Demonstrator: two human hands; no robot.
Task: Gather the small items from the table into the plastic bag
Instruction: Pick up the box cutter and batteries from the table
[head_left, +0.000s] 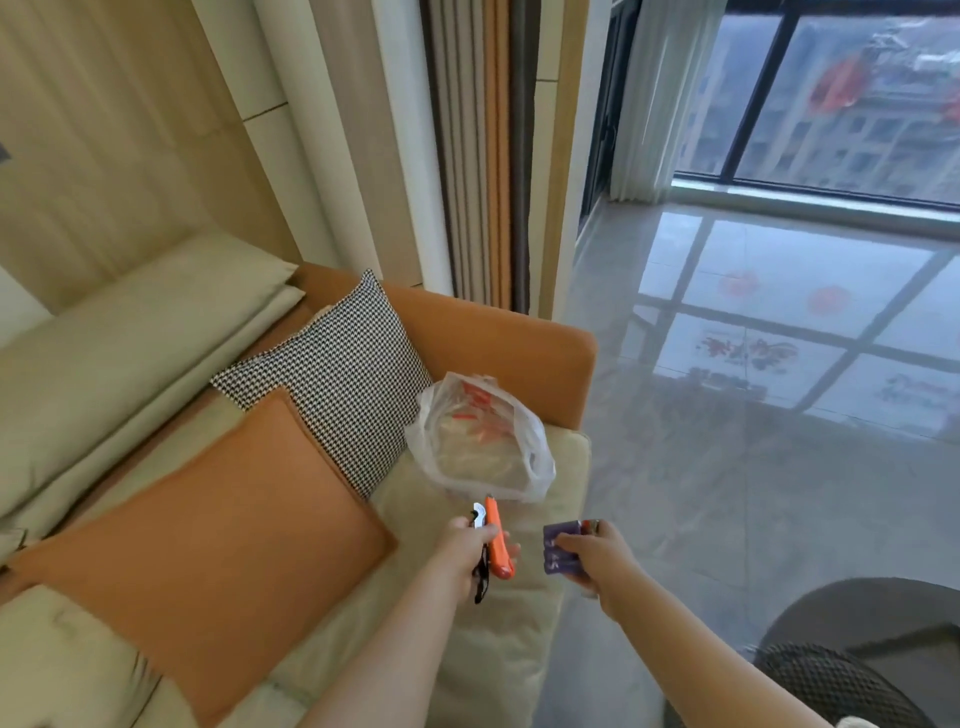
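Gripping orange utility knife (496, 540), left hand (470, 553) has fingers curled round handle — long axis runs away from person, tip toward plastic bag (480, 441). Right hand (597, 558) pinches purple packet (563, 548), fingers curled. Bag beyond, crumpled, translucent with red print, lying on sofa seat (558, 467) beside orange armrest (498, 343).

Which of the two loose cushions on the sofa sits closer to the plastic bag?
The black-and-white checked cushion: its right edge nearly meets the plastic bag. The plain orange cushion lies in front of it, nearer the camera and farther from the bag.
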